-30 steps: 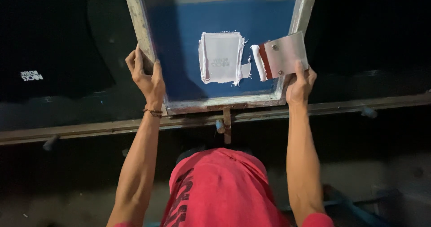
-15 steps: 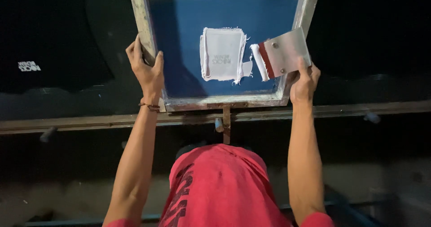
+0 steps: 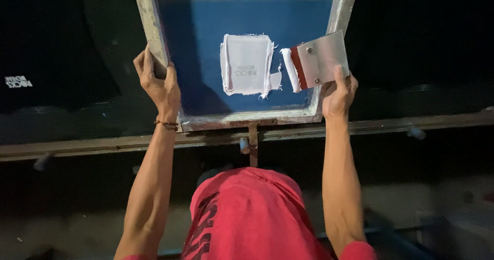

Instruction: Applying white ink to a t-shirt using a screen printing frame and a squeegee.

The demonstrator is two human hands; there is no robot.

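A screen-printing frame (image 3: 247, 118) with a blue mesh lies over a black surface in front of me. A patch of white ink (image 3: 246, 64) sits in the middle of the mesh. My left hand (image 3: 157, 82) grips the frame's left rail near its lower corner. My right hand (image 3: 337, 93) holds a metal-handled squeegee (image 3: 319, 59) against the frame's right rail, its red blade edged with white ink and resting on the mesh just right of the ink patch.
Black fabric (image 3: 62, 75) with a small white print lies to the left on the long table. A metal rail (image 3: 360, 126) runs along the table's near edge, with a bracket (image 3: 252, 144) below the frame. My red shirt (image 3: 247, 213) fills the lower middle.
The frame and both hands have shifted slightly in view; my grip on the rail and the squeegee is unchanged.
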